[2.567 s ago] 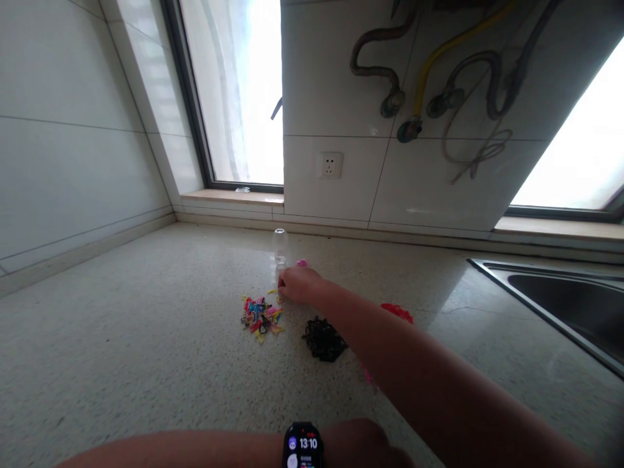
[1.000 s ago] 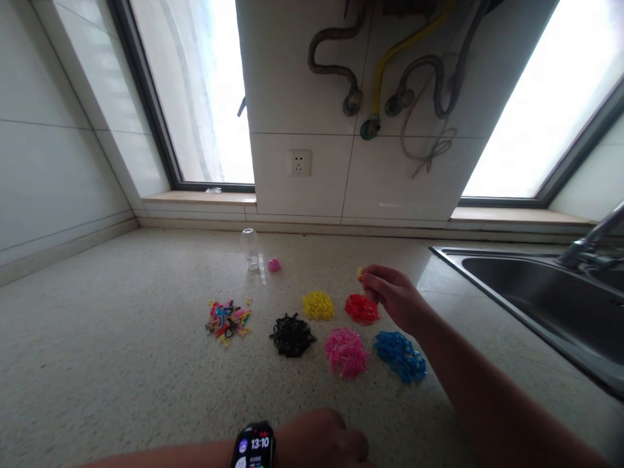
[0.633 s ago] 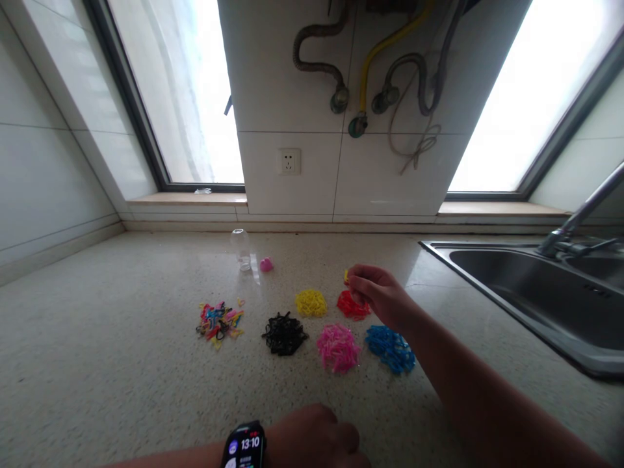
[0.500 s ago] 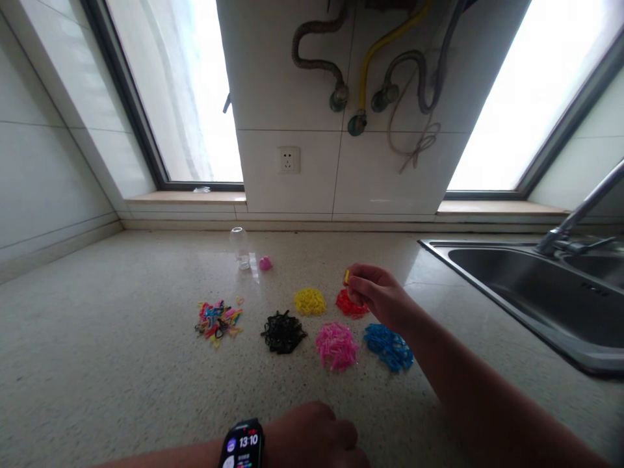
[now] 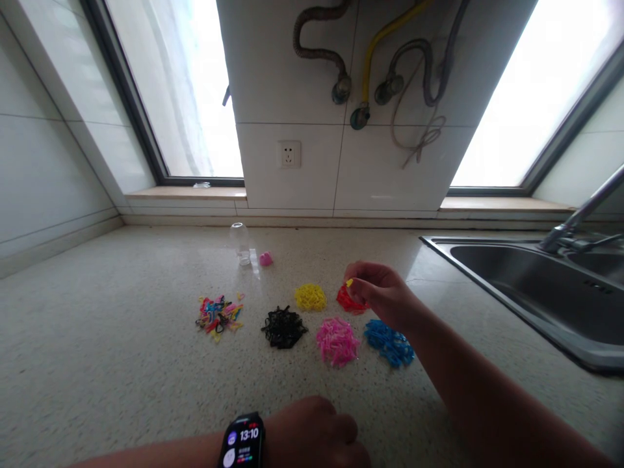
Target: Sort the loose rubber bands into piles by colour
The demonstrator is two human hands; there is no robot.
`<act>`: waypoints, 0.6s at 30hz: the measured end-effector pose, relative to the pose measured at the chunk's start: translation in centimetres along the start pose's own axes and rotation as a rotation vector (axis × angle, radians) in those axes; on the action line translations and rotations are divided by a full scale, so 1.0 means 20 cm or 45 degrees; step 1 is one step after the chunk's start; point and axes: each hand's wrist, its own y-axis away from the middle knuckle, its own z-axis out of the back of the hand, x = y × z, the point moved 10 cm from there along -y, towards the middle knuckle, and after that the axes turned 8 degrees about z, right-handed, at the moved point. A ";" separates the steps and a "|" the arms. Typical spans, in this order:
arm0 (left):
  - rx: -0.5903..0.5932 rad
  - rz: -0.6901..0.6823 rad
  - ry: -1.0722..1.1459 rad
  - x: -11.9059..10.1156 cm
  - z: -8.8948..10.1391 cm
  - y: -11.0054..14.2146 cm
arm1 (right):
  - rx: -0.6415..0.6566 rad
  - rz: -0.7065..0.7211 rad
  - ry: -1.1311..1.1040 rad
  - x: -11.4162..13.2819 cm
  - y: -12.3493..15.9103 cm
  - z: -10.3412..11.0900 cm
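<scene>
My right hand pinches a small yellow rubber band between thumb and forefinger. It hovers over the pile of red rubber bands and partly covers it. Near the bottom edge, my left hand is closed with curled fingers at the counter; whatever may be inside is hidden. Separate piles of yellow rubber bands, black rubber bands, pink rubber bands and blue rubber bands lie between the hands. Farther left is a mixed-colour pile of rubber bands.
A clear bottle stands upside down at the back, beside a pink cap. To the right, a steel sink with a faucet is set into the speckled counter. A tiled wall rises behind.
The yellow band has turned and sits slightly lower in my right fingertips. My right hand stays over the red pile, and the left hand is nearly still. The view has tilted slightly down.
</scene>
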 end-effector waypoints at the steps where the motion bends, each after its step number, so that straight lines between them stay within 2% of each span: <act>1: 0.001 0.002 -0.002 0.00 0.00 0.00 | -0.004 0.001 0.010 0.00 0.00 0.00; 9: -0.015 -0.002 0.008 0.00 0.02 -0.01 | 0.058 -0.013 0.253 0.00 -0.01 -0.03; 11: -0.053 -0.005 0.005 0.00 0.03 -0.01 | 0.091 -0.018 0.481 -0.02 -0.01 -0.05; 14: -0.107 -0.017 -0.019 -0.01 0.04 -0.01 | 0.169 0.105 1.024 -0.01 -0.02 -0.09; 16: -0.120 -0.028 -0.033 -0.01 0.04 -0.01 | 0.262 0.183 1.343 -0.01 -0.02 -0.14; 18: -0.123 -0.046 -0.035 -0.02 0.04 -0.02 | 0.362 0.180 1.531 -0.05 -0.02 -0.18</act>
